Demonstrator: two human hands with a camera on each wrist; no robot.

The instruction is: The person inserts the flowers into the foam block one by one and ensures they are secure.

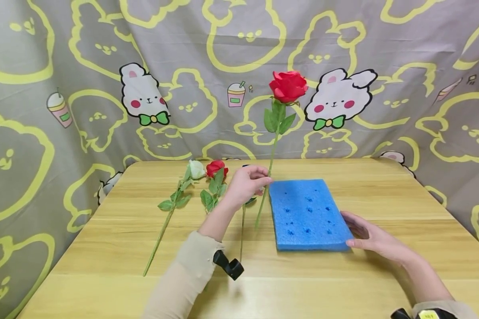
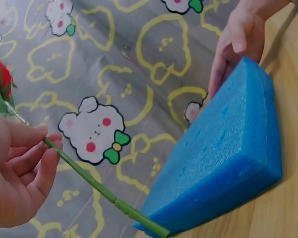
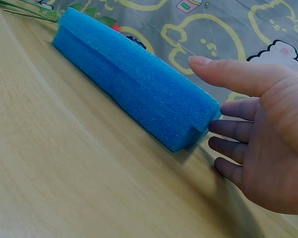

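Note:
Between thumb and fingers, my left hand pinches the green stem of a red artificial rose. The bloom stands high against the curtain, and the stem's lower end hangs beside the blue foam block. Several small holes dot the block's top face as it lies flat on the table. My right hand is at the block's right side, thumb near the front corner. In the right wrist view its fingers are extended and loosely spread, with the fingertips right at the block's end.
Left of the block, a white rose and another red rose lie on the wooden table. A further stem lies partly hidden beneath my left arm. A patterned grey curtain hangs behind the table.

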